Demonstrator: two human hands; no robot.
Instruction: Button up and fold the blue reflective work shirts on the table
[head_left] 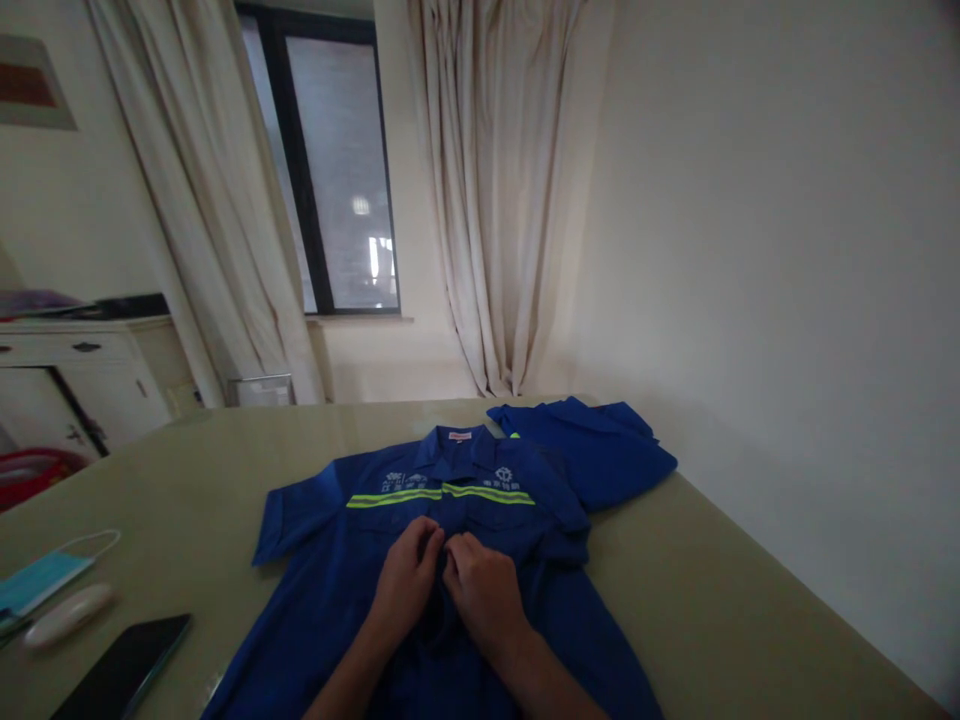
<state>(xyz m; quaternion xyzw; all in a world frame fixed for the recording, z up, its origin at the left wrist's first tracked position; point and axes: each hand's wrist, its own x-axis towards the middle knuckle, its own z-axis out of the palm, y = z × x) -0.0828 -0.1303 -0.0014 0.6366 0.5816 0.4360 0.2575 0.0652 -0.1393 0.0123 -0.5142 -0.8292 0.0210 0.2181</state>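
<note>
A blue short-sleeved work shirt (322, 560) with a yellow-green reflective stripe across the chest lies face up on the beige table (720, 600), collar toward the window. My left hand (409, 580) and my right hand (480, 585) meet at the middle of the shirt's front, just below the stripe. Both have their fingers pinched together on the front placket. What the fingertips grip beyond the fabric is too small to make out. A second blue garment (600, 445) lies crumpled behind the shirt at the right.
At the table's left front lie a dark phone (124, 665), a white oval case (67, 615) and a light blue face mask (41, 580). A white cabinet (82, 380) stands at the left. Curtains and a window are behind; a wall runs along the right.
</note>
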